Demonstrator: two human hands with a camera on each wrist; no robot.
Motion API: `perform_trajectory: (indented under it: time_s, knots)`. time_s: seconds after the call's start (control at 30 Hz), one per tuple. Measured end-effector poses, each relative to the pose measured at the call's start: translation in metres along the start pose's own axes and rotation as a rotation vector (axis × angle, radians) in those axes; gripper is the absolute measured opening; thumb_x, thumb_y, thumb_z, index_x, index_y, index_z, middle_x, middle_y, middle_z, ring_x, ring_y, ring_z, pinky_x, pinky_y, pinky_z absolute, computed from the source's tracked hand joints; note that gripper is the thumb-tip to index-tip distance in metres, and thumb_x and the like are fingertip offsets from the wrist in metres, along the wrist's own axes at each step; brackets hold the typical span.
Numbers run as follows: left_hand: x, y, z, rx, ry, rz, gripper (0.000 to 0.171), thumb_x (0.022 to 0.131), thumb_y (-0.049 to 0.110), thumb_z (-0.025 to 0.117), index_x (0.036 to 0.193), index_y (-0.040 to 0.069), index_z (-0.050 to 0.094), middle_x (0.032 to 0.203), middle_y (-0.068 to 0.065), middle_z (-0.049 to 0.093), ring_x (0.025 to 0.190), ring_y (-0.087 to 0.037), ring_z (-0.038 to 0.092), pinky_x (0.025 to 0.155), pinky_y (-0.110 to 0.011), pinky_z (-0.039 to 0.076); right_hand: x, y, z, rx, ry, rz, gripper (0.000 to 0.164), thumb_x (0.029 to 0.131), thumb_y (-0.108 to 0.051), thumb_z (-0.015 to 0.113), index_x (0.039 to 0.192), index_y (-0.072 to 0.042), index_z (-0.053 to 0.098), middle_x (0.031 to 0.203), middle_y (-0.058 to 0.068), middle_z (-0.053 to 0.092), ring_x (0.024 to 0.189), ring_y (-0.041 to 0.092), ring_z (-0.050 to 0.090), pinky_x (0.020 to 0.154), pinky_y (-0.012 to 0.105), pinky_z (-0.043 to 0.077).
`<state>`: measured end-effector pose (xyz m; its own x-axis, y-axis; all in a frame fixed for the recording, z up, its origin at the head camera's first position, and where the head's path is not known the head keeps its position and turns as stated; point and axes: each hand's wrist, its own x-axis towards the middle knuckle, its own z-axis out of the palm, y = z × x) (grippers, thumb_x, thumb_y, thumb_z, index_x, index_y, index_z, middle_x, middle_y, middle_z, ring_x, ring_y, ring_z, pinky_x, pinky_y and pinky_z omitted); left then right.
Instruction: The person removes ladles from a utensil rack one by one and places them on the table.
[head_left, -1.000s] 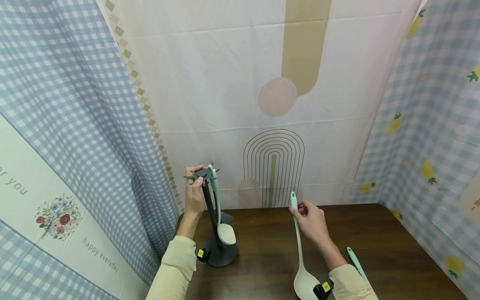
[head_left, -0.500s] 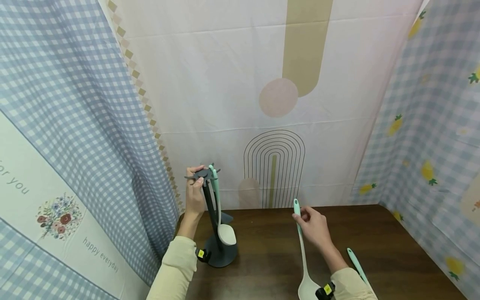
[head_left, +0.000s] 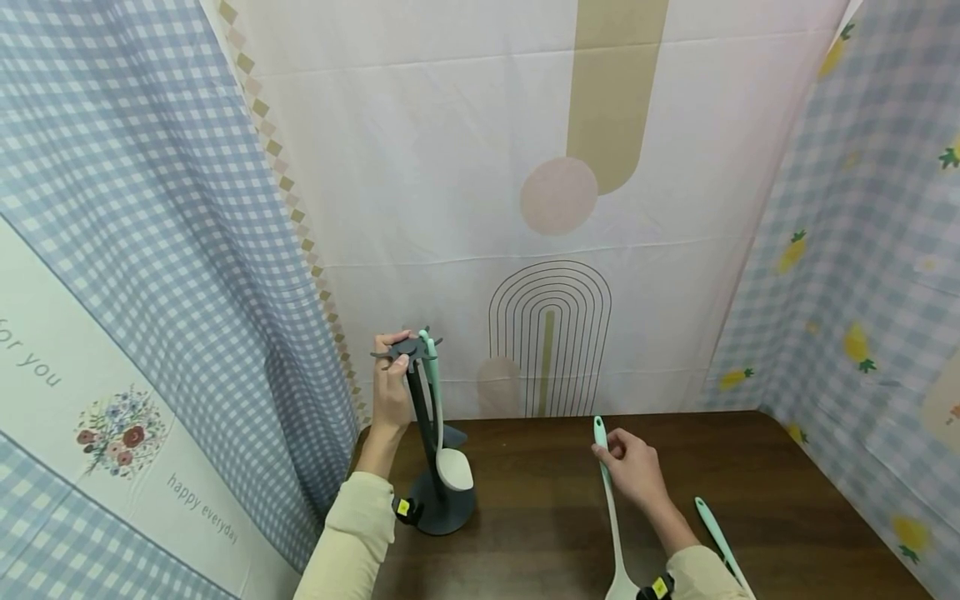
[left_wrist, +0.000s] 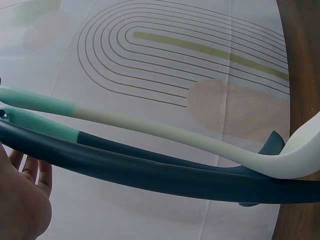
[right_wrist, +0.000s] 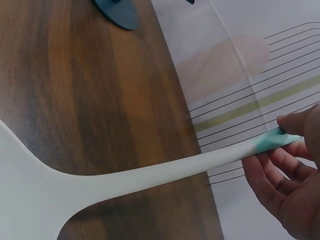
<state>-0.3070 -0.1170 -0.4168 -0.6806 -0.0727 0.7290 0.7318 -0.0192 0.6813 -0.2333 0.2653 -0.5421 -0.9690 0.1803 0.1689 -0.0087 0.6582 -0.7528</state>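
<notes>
My left hand [head_left: 392, 392] grips the hooked top of a dark utensil stand [head_left: 422, 408], thumb in front and fingers behind. From its hooks hangs a white ladle [head_left: 453, 468] with a mint-green handle. Beside it, in the left wrist view, hangs a second utensil [left_wrist: 150, 148] with a green handle end and dark shaft; its kind is unclear. Over to the right, my right hand [head_left: 633, 468] pinches the green handle end of a white spatula [right_wrist: 165, 176] between thumb and fingers. Its broad head points toward me and is partly cut off in both views.
Another green-handled utensil [head_left: 716, 533] lies on the brown wooden table [head_left: 525, 500] at the right, its lower end out of view. A printed white cloth [head_left: 420, 167] hangs behind the table. Checked curtains [head_left: 150, 167] hang at both sides.
My right hand has moved down and slightly right with the spatula, whose head has slid further out of the lower edge. The left hand stays on the utensil stand.
</notes>
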Motion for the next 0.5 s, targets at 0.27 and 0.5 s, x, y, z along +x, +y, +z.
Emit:
perform_trajectory:
  time_s: [0.27,0.5]
  knots:
    - [0.000,-0.002,-0.001,0.002,0.005,-0.001,0.049,0.098,0.020,0.039,0.134,-0.013,0.045,0.130,-0.034,0.050,0.122,-0.024,0.055,0.108,-0.030,0.039,-0.003,0.009,0.003,-0.007,-0.002,0.014,0.020,0.100,-0.024,0.075,0.101,-0.005,0.070,0.074,0.003,0.057,0.063,0.017,0.052,0.055,0.029,0.042]
    - [0.000,-0.004,-0.001,-0.006,0.002,-0.005,0.050,0.098,0.021,0.039,0.134,-0.013,0.045,0.131,-0.032,0.052,0.123,-0.024,0.055,0.108,-0.030,0.040,-0.008,0.019,0.007,0.001,-0.029,0.046,0.020,0.099,-0.023,0.074,0.101,-0.004,0.069,0.075,0.003,0.057,0.062,0.016,0.051,0.054,0.029,0.042]
